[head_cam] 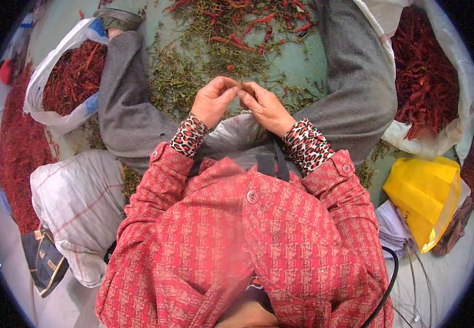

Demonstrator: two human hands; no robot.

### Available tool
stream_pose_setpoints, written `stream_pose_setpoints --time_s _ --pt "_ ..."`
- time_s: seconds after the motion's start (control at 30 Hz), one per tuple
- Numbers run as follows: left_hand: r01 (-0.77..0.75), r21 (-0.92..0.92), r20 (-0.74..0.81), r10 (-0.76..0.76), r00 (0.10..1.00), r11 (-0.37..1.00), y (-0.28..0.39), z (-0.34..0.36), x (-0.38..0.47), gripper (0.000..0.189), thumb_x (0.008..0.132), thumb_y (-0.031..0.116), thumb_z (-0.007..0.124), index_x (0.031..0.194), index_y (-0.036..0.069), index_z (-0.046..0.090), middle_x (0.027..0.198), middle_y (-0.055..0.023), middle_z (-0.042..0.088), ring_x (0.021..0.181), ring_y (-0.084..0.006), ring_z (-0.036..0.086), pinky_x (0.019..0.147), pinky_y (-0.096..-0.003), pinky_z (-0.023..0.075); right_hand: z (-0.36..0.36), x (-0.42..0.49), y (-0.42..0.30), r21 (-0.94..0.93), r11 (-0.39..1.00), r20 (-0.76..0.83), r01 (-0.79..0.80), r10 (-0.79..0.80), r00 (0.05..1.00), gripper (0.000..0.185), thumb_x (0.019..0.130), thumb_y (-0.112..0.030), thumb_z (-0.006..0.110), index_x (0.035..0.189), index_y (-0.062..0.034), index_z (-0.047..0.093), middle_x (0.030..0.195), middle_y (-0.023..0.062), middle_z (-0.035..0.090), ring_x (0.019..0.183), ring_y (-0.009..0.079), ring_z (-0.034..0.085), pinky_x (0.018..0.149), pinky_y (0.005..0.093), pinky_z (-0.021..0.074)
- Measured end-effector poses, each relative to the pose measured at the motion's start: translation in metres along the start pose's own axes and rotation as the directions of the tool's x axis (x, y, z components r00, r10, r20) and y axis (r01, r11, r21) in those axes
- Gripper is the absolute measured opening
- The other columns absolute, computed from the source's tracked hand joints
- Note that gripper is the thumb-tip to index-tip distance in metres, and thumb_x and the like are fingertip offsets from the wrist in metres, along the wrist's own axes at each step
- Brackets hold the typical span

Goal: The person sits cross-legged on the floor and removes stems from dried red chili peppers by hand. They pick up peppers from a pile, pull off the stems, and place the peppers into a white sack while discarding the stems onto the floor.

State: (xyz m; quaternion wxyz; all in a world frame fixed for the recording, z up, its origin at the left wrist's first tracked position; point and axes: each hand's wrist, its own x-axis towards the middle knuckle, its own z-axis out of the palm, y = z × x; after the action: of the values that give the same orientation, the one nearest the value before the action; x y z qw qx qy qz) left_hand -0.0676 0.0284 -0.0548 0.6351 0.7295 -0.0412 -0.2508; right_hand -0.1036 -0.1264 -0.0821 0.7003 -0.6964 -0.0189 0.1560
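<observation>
My left hand [215, 100] and my right hand [266, 107] meet at the fingertips above the floor, between my bent legs. Between the fingertips is a small brownish piece, likely part of a dried chili pepper, mostly hidden by the fingers. Just beyond the hands, green chili stems [171, 78] lie scattered on the pale green floor. Farther out, dried red chili peppers [241, 41] lie among more stems. A crumpled whitish cloth or sack [239, 130] sits in my lap under the wrists.
Open white sacks of dried red chilies stand at left [36, 96] and right [468, 86]. A stuffed white sack [79, 201] is at lower left, beside a long reddish heap [19, 151]. A yellow bag [423, 197] lies at right, near a black cable [390, 283].
</observation>
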Motion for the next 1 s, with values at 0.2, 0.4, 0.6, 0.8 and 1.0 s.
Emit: stream_pose_setpoints --time_s 0.2,0.4,0.6,0.8,1.0 --pt "0.095 0.012 0.002 -0.096 0.995 0.995 0.01 -0.001 0.008 0.016 0.086 0.018 0.051 0.094 0.005 0.056 0.072 0.0041 0.052 0.059 -0.0019 0.043 0.052 -0.0169 0.0374 -0.003 -0.003 -0.002 -0.111 0.986 -0.014 0.124 -0.127 0.992 0.019 0.088 -0.018 0.047 0.094 -0.0013 0.051 0.069 0.0014 0.05 0.062 0.0093 0.046 0.058 0.0239 0.0403" --pt "-0.177 0.313 -0.035 0.198 0.98 0.933 0.028 0.017 0.023 0.015 0.083 0.015 0.052 0.086 0.0 0.056 0.072 -0.0051 0.056 0.066 -0.0118 0.054 0.062 -0.0254 0.0448 -0.018 0.008 0.002 -0.086 0.984 -0.162 -0.159 0.143 0.976 0.014 0.086 -0.015 0.049 0.086 -0.0015 0.054 0.069 0.0026 0.053 0.063 0.0089 0.049 0.057 0.0244 0.0411" --pt "-0.161 0.842 0.154 0.055 0.986 0.514 0.001 -0.021 0.08 0.023 0.084 0.026 0.048 0.095 0.008 0.057 0.09 -0.0113 0.059 0.082 -0.0286 0.058 0.07 -0.0374 0.0466 -0.014 0.007 -0.009 0.28 0.96 -0.194 -0.022 0.079 0.978 0.022 0.089 -0.024 0.046 0.089 -0.0043 0.056 0.067 -0.0003 0.051 0.06 0.0071 0.048 0.054 0.0214 0.0396" --pt "0.041 0.996 -0.047 0.069 0.996 0.08 -0.01 -0.024 0.125 0.029 0.081 0.032 0.052 0.096 0.008 0.055 0.095 -0.0102 0.055 0.084 -0.0287 0.056 0.069 -0.0387 0.046 -0.013 0.016 0.0 0.367 0.919 -0.204 -0.143 0.229 0.952 0.023 0.087 -0.027 0.052 0.091 -0.0043 0.056 0.066 -0.0021 0.048 0.057 0.0062 0.046 0.054 0.0196 0.0383" --pt "-0.093 0.926 0.009 0.227 0.974 0.366 -0.003 -0.043 0.095 0.02 0.082 0.027 0.05 0.096 0.015 0.06 0.093 -0.0085 0.055 0.083 -0.0283 0.056 0.07 -0.038 0.0463 -0.016 0.017 0.002 0.523 0.847 -0.297 -0.098 0.288 0.91 0.023 0.082 -0.024 0.059 0.094 -0.0046 0.056 0.07 -0.004 0.05 0.058 0.0039 0.043 0.054 0.0198 0.0389"
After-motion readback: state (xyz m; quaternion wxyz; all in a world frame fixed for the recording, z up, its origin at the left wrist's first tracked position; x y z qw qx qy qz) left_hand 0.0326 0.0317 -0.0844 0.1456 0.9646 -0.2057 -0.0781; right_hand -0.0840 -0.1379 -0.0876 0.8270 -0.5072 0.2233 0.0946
